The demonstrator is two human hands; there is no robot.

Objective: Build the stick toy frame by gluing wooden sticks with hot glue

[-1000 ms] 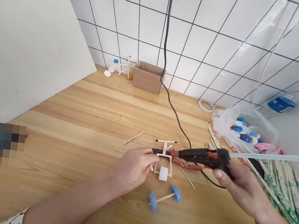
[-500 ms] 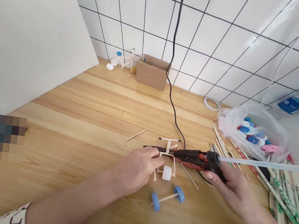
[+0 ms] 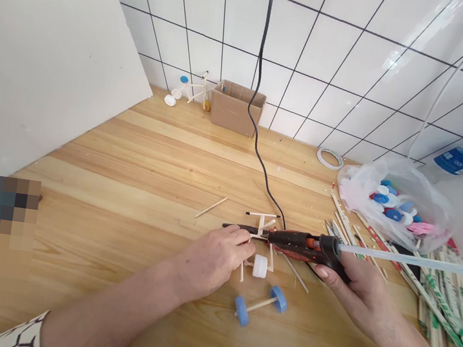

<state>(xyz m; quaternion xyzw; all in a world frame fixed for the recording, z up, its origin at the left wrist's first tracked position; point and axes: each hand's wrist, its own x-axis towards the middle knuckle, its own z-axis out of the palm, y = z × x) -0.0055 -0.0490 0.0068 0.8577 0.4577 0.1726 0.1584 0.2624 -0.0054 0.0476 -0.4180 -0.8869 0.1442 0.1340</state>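
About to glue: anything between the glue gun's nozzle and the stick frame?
Nothing visible. The black hot glue gun in the right hand has its nozzle right at the small wooden stick frame with a white cap wheel, pinched by the left hand from the opposite side.

Glue gun (image 3: 299, 244) nozzle — now nearer the stick frame (image 3: 261, 223)

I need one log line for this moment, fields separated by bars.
left hand: pinches stick frame | right hand: grips glue gun, nozzle at frame | blue-cap axle: lies apart
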